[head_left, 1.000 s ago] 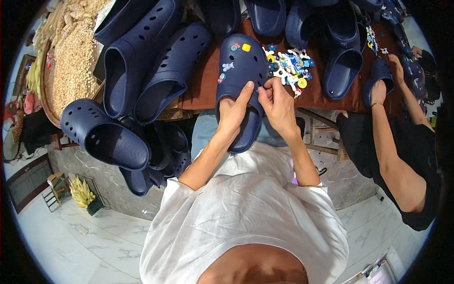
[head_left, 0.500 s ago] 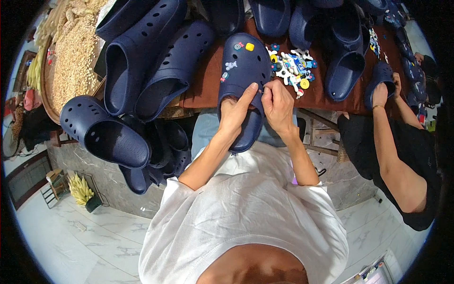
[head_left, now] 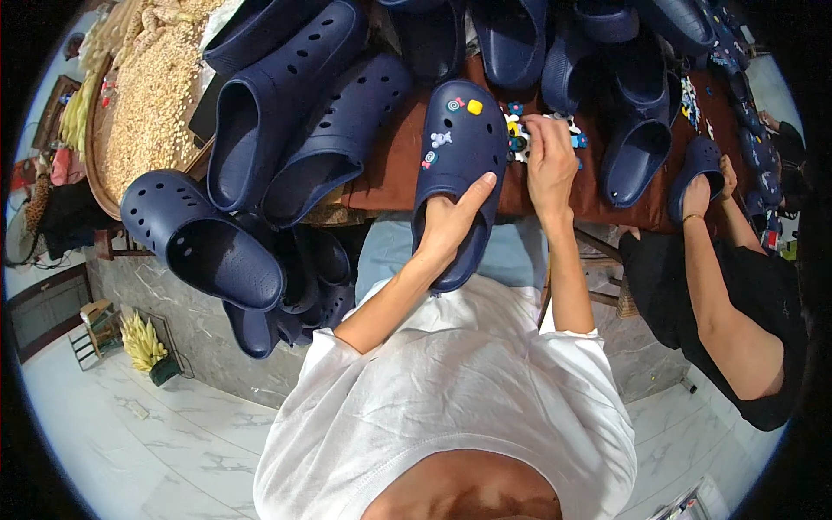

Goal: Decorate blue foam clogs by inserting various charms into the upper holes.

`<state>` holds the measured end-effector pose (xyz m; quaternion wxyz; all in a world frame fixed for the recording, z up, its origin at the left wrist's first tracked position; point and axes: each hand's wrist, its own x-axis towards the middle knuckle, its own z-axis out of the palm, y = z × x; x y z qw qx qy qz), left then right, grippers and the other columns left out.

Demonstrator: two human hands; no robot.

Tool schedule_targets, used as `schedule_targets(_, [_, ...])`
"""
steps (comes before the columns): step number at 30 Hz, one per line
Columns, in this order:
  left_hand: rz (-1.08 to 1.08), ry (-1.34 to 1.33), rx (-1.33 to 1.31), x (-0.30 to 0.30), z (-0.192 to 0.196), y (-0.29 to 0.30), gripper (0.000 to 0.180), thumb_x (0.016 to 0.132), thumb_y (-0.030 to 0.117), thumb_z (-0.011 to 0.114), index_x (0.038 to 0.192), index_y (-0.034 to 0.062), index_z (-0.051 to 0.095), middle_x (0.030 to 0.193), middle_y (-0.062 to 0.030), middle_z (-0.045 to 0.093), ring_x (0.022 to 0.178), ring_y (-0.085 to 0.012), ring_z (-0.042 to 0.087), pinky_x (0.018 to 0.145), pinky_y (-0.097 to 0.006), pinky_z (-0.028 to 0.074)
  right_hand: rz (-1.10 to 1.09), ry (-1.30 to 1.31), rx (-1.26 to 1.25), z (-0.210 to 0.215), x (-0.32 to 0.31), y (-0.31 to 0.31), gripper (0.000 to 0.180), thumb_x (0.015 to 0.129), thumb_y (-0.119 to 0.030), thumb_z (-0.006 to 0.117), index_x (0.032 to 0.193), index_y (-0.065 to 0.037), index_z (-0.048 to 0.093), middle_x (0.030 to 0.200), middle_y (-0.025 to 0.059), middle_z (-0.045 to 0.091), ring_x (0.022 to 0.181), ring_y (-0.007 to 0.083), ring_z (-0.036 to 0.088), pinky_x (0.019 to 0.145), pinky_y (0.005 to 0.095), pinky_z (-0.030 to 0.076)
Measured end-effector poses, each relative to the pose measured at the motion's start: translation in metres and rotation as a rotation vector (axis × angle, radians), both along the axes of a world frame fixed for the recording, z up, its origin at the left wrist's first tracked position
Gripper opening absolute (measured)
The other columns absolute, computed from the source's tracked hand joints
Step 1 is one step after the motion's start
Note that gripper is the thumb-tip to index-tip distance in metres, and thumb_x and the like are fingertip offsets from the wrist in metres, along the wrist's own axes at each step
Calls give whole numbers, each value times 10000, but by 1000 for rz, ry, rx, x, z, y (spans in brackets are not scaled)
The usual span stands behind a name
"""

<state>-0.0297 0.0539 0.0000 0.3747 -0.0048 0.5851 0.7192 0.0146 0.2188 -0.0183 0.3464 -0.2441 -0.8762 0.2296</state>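
A navy clog (head_left: 464, 186) is in my left hand (head_left: 451, 218), whose fingers reach into its opening while the thumb presses on the upper. Several charms sit in the clog's holes: a yellow square charm (head_left: 474, 107), a pale bear-shaped charm (head_left: 441, 139) and two swirled candy-like ones. To the right, my right hand (head_left: 551, 169) is over a pile of colourful charms (head_left: 517, 143) on the brown cloth (head_left: 589, 186). Its fingers are bent together at the pile; whatever is between the fingertips is hidden.
Navy clogs (head_left: 334, 134) crowd the left and far side, one clog (head_left: 212, 251) jutting past the table edge. A round tray of grain (head_left: 143, 130) stands far left. At right, a co-worker's hands (head_left: 698, 195) hold another clog (head_left: 698, 160). Below left is a tiled floor (head_left: 95, 433).
My right hand has left the clog's side and moved up and right to the charm pile. My left hand still holds the clog, and the view has shifted slightly.
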Motion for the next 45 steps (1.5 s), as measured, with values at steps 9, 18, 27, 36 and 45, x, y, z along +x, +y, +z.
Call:
schedule_targets(9, [-125, -222, 263, -15, -19, -8, 542, 807, 146, 758, 1252, -62, 531, 1135, -118, 611, 999, -193, 607, 903, -308, 491, -7, -78, 84, 10, -15, 11, 192, 885, -80, 650, 1072, -45, 667, 1025, 154, 570, 914, 335, 597, 787, 429, 483])
schedule_targets(18, [105, -416, 601, -20, -22, 18, 385, 821, 127, 607, 1181, -6, 580, 1060, -98, 640, 973, -221, 627, 904, -366, 504, 272, -101, 132, 10, -48, -10, 307, 868, -127, 677, 1159, -32, 652, 1084, 123, 605, 989, 316, 573, 863, 400, 476])
schedule_targets(27, [182, -386, 667, -22, -20, 19, 558, 748, 190, 613, 1267, -2, 543, 1177, -131, 618, 1088, -268, 611, 984, -397, 480, 312, -51, 82, 15, -49, -7, 236, 839, -137, 717, 1016, -7, 629, 1006, 114, 605, 935, 317, 571, 807, 398, 471])
schedule_targets(36, [178, -373, 650, -25, -9, 18, 632, 715, 259, 572, 1289, -2, 537, 1216, -137, 611, 1129, -293, 598, 1025, -405, 455, 310, 19, -119, 0, -45, -6, 222, 860, -114, 704, 953, -6, 535, 903, 130, 529, 863, 302, 551, 765, 377, 453])
schedule_targets(45, [220, -411, 705, -23, -18, 23, 611, 737, 272, 547, 1290, 11, 540, 1239, -139, 606, 1145, -273, 593, 1039, -389, 435, 273, 14, -35, -2, -46, -12, 154, 881, -67, 633, 910, 1, 498, 875, 143, 519, 841, 329, 539, 736, 410, 441])
